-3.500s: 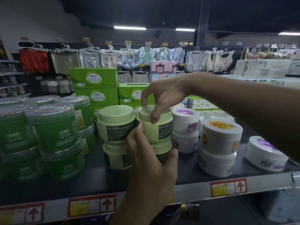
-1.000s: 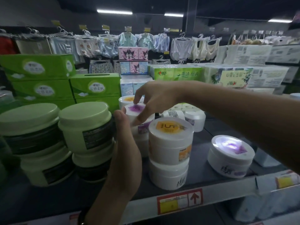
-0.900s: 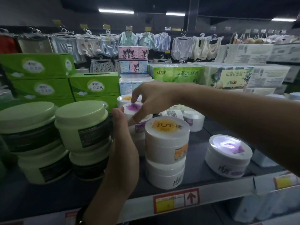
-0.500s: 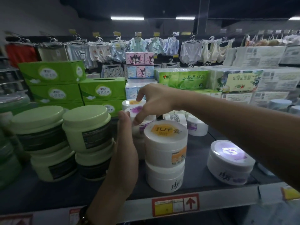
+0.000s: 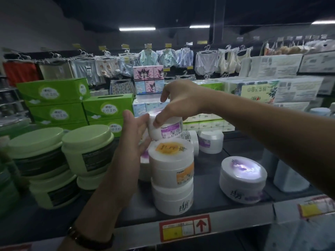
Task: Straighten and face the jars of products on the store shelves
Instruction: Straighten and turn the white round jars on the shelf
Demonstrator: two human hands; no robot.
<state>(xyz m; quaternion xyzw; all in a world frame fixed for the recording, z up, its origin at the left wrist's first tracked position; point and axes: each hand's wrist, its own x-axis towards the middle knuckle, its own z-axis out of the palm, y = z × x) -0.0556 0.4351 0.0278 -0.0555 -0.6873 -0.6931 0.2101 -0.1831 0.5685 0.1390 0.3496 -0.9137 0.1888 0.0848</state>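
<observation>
**Facing a purple-label jar in the white stack**

Step in hand, by judgement: turning one white purple-label jar (image 5: 165, 128) to show its front. Gripped from above by the right hand (image 5: 178, 104), with the thumb (image 5: 157, 122) pressed on the jar wall and the other fingers curled over the lid. Steadied on its left side by the left hand (image 5: 131, 142), with straightened fingers (image 5: 143, 122) touching the wall, not wrapped round it. Tilted slightly; seated on the jar beneath or lifted clear, cannot tell.

Just below the fingers: the orange-label stack (image 5: 171, 165), two high, upright on the shelf (image 5: 208, 194). Well right of the fingers: a lone purple-lid jar (image 5: 243, 180). Left of the left-hand fingers: green jars (image 5: 87, 151), stacked in twos.

Next, likely: rotating to bring the printed panel straight outward, then setting down square and level behind the orange-label stack, without nudging that stack.
</observation>
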